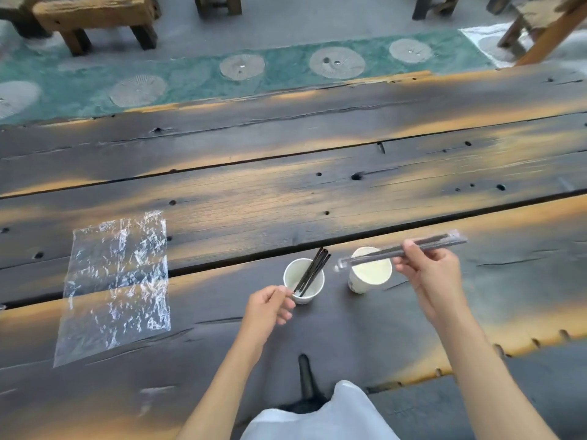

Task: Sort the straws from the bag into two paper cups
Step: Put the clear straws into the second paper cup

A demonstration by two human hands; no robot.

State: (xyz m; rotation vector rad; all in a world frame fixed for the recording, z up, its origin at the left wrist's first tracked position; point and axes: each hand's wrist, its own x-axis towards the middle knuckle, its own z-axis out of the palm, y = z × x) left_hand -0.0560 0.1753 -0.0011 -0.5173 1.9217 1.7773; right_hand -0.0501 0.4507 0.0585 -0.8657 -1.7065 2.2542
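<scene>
Two white paper cups stand side by side on the dark wooden table. The left cup point(304, 284) holds a few bare black straws point(313, 270) that lean to the right. My left hand point(270, 308) touches that cup's near rim with its fingers curled. The right cup point(368, 274) tilts toward me and looks empty. My right hand point(425, 271) holds a bundle of black straws in clear wrappers point(403, 249) level above the right cup. A flat, crumpled clear plastic bag point(117, 281) lies to the left.
The table point(286, 192) is made of wide dark planks with gaps and knot holes. Its near edge runs at the lower right. Beyond the far edge lie a green patterned floor strip and wooden stools point(95, 17).
</scene>
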